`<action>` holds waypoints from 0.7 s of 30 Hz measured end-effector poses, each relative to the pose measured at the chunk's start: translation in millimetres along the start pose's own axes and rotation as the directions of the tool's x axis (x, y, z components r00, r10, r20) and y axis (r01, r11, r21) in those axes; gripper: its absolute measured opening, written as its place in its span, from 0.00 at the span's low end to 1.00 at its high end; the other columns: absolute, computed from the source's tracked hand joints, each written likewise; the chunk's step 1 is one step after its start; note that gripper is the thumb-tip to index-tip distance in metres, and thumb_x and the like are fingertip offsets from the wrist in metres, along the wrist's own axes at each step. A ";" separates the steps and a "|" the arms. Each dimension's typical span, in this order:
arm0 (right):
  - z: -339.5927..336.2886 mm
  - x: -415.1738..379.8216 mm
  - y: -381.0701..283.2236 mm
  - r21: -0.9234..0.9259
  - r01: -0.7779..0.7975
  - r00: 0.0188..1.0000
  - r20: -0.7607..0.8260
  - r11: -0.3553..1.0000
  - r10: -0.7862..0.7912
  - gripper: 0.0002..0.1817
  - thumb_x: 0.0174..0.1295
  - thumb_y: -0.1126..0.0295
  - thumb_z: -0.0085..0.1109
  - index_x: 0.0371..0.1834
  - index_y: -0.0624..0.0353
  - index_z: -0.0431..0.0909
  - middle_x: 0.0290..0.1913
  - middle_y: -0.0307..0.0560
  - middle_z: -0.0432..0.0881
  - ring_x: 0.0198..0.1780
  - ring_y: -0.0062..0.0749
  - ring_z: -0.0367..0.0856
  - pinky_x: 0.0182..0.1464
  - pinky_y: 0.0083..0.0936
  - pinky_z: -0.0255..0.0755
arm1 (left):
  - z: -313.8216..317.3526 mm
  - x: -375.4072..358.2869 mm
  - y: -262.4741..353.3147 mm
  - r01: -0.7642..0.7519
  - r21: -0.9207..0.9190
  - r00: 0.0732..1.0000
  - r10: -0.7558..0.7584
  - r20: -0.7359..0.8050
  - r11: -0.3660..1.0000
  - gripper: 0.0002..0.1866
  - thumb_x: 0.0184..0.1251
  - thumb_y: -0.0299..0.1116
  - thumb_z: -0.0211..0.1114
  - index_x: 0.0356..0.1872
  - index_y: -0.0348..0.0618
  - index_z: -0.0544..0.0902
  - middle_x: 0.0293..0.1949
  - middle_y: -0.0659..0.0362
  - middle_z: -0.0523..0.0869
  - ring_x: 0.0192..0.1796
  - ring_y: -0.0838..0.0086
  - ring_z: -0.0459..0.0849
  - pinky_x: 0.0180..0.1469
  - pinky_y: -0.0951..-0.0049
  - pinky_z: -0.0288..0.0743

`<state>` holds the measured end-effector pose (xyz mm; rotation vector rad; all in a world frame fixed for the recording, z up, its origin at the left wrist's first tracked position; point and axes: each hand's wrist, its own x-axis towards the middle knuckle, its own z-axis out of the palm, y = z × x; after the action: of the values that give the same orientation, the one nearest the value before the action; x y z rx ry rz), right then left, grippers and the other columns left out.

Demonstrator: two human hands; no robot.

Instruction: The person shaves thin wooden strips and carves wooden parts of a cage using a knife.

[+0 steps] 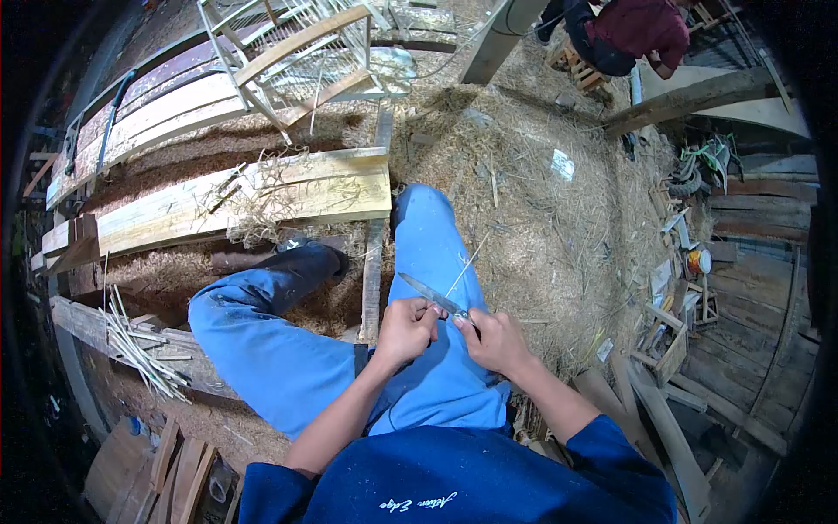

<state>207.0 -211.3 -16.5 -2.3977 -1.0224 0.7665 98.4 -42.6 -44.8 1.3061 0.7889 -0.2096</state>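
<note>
My left hand (pixel 407 332) is closed above my thigh, fingertips pinched near the blade of a knife (pixel 428 291). My right hand (pixel 497 342) grips the knife's handle end, with the grey blade pointing up and left past my left fingers. A thin pale strip of wood or bamboo (pixel 469 264) slants up and right from the blade; its lower end is by my left fingertips, where the hold is partly hidden. Both hands are close together over my blue trouser leg (pixel 428 236).
A plank bench (pixel 332 183) with shavings lies ahead left, and a slatted wooden frame (pixel 301 52) stands beyond it. A bundle of thin strips (pixel 144 354) rests at left. Another person (pixel 642 35) sits at upper right. Shavings cover the floor; scrap boards (pixel 668 437) lie right.
</note>
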 end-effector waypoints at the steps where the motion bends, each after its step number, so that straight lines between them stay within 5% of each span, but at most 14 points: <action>1: -1.4 0.0 -4.3 -0.027 -0.016 1.000 -0.014 0.999 0.016 0.23 0.75 0.53 0.60 0.27 0.60 0.78 0.20 0.66 0.80 0.27 0.68 0.84 0.30 0.58 0.77 | -0.6 -2.0 -0.4 0.000 0.006 1.000 0.000 0.002 1.000 0.13 0.79 0.32 0.62 0.38 0.33 0.90 0.18 0.60 0.84 0.19 0.81 0.78 0.23 0.72 0.69; 15: 2.2 12.1 2.2 -0.052 -0.145 0.989 0.012 0.988 0.146 0.23 0.76 0.52 0.57 0.30 0.60 0.79 0.25 0.70 0.82 0.32 0.74 0.84 0.37 0.64 0.76 | -59.4 -104.6 -19.5 0.190 -0.108 0.979 -0.180 0.092 0.976 0.16 0.83 0.37 0.64 0.40 0.34 0.90 0.20 0.64 0.81 0.20 0.86 0.72 0.22 0.77 0.63; 21: 7.9 24.0 4.2 -0.029 -0.179 0.980 -0.092 0.983 0.176 0.24 0.77 0.52 0.57 0.30 0.62 0.79 0.25 0.70 0.82 0.33 0.73 0.83 0.39 0.62 0.76 | -80.0 -126.9 -17.7 0.270 -0.193 0.962 -0.253 0.106 0.943 0.15 0.84 0.39 0.62 0.47 0.36 0.87 0.20 0.62 0.83 0.17 0.84 0.72 0.19 0.77 0.62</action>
<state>218.1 -194.6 -32.6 -2.5564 -0.8027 0.6978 -35.8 -10.6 16.6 0.9892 0.8905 -0.3801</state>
